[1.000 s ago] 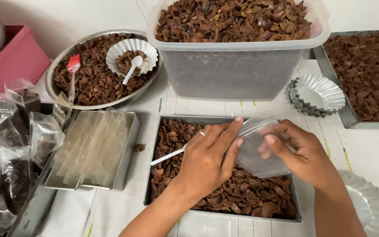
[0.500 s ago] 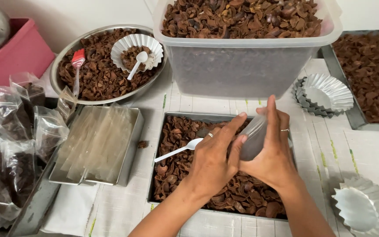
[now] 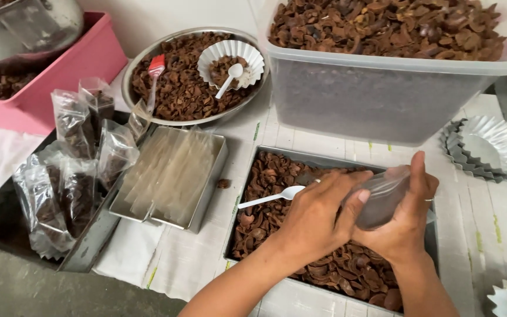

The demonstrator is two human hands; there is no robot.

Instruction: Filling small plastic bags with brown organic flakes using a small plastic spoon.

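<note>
Filled clear bags [image 3: 71, 170] of brown pieces are stacked at the left edge of the counter [image 3: 177, 264], some upright, some leaning, beside a steel tray [image 3: 206, 199] in which flat empty sleeves [image 3: 168, 170] are laid in a row. A pink tub [image 3: 77, 70] is seen behind them, and a large clear bin [image 3: 377, 94], heaped with brown shell-like pieces, is set at the back. A round steel bowl [image 3: 142, 64] of the same pieces is placed between tub and bin; a white fluted cup [image 3: 230, 58] with a white spoon and a red-headed tool [image 3: 155, 73] are laid in it. More fluted cups [image 3: 488, 147] are stacked at the right. A small clear bag [image 3: 382, 196], empty as far as can be told and slightly crumpled, is held over a rectangular pan [image 3: 265, 158] of brown pieces near the front. It is gripped by the right hand [image 3: 406, 220], closed round it, while the left hand [image 3: 318, 214] is pressed against it and a white spoon [image 3: 268, 196] is pinched in its fingers.
</note>
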